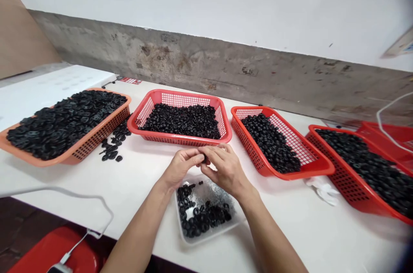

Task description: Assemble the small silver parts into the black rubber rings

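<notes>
My left hand (181,166) and my right hand (226,170) meet in the middle of the view, fingers closed in a pinch. Between their fingertips sits a small black part (204,159), mostly hidden by the fingers. Just below them stands a clear plastic tub (206,239) holding black ring-shaped pieces (200,223) and small shiny bits (213,191). Behind my hands is a pink-red basket (180,139) filled with small black pieces (183,120). To its right, a red basket (309,159) contains rounded black pieces (271,142).
An orange basket (93,137) heaped with flat black pieces is at left, with loose ones (111,150) beside it. Another red basket (351,182) stands far right, near crumpled white paper (325,190). A cable (80,195) crosses the table's front left. A wall (200,62) bounds the back.
</notes>
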